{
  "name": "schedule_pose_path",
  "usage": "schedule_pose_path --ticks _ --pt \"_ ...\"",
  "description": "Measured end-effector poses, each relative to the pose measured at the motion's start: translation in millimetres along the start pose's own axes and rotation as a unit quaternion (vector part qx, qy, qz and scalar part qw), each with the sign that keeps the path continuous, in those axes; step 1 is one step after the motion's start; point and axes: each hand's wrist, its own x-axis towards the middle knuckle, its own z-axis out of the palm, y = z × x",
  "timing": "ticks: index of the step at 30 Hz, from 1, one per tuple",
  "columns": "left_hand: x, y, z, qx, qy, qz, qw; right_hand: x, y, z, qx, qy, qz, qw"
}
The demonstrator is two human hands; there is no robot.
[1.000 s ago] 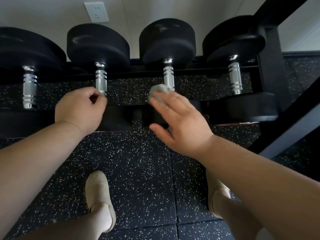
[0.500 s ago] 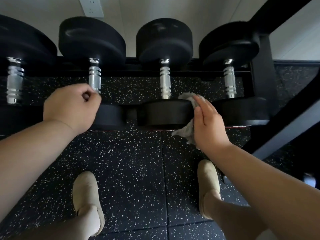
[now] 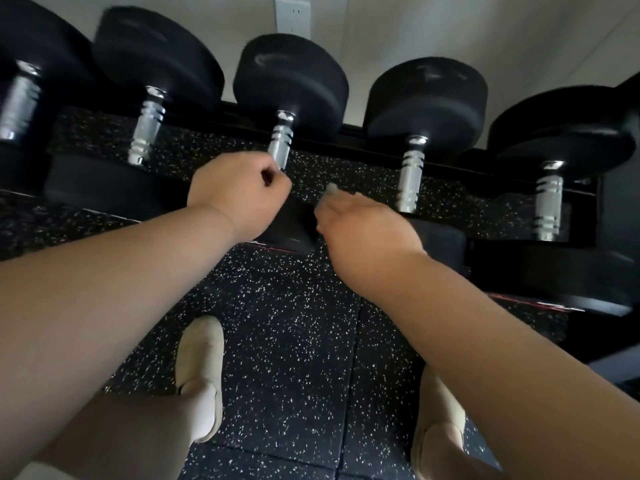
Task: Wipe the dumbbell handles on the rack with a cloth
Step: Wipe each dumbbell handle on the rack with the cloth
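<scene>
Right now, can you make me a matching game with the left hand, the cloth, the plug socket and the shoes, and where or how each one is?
Things:
1 left hand
2 cloth
3 wall outlet
4 beige shoes

Places or states:
A on the speckled floor
B peeking out of the right hand
C curled into a fist by a dumbbell handle
D up on the white wall

Pairs: 1-C, 2-B, 3-D, 4-A
</scene>
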Motion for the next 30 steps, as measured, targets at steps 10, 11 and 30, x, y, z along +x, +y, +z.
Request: schedule_pose_path --ticks 10,11,30 --pt "2.4 -5.0 1.8 -0.001 0.002 0.014 1.0 -64.6 43.9 17.2 0.009 0.099 -0.12 0.988" --pt "2.5 -5.3 1.9 -0.002 0.002 0.015 1.0 -70.7 49.8 18.1 0.016 0.107 -0.115 0.987" --pt "3.0 -5.3 2.0 -0.007 0.002 0.014 1.0 -80.6 82.7 18.2 0.124 0.166 -0.081 0.975"
